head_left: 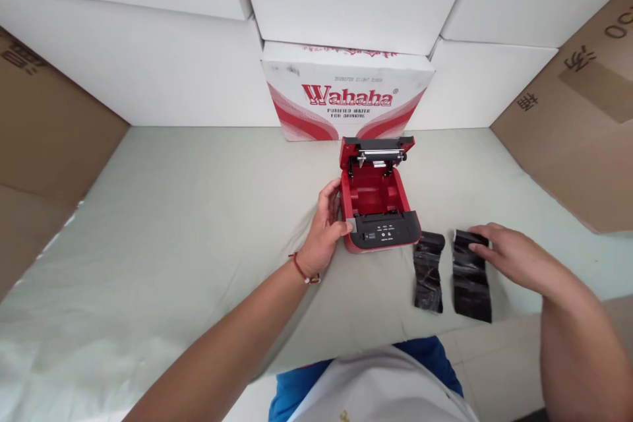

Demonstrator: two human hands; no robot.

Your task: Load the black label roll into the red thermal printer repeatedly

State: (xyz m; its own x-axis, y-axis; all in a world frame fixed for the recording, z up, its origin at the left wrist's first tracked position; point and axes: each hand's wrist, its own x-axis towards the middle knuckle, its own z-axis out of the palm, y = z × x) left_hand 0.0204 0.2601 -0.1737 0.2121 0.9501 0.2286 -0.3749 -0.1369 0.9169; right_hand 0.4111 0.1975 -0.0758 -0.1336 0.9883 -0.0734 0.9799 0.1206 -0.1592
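White boxes (138, 69) are stacked across the back of my view, with brown cardboard (44, 151) walling in the left and more brown cardboard (578, 138) the right. Pale green cloth (173, 211) covers the table, and at its far side I see a white-and-red Wahaha carton (341, 122) standing against the stack.

Right of centre, just on the near side of that carton, sits a red device (374, 198). Its lid (378, 153) is raised at the back, showing a dark roller; the red bay is exposed, and a black panel (388, 235) with small white markings spans the front. I have the left hand (324, 231) gripping the device's left side, thumb on the grey front corner, fingers along the wall.

Two crinkled black strips lie to the right: the first strip (428, 277) near the device's front right corner, the second strip (472, 287) beside it. My right hand (507, 254) has thumb and forefinger at the second strip's upper corner; I cannot tell whether they pinch it.
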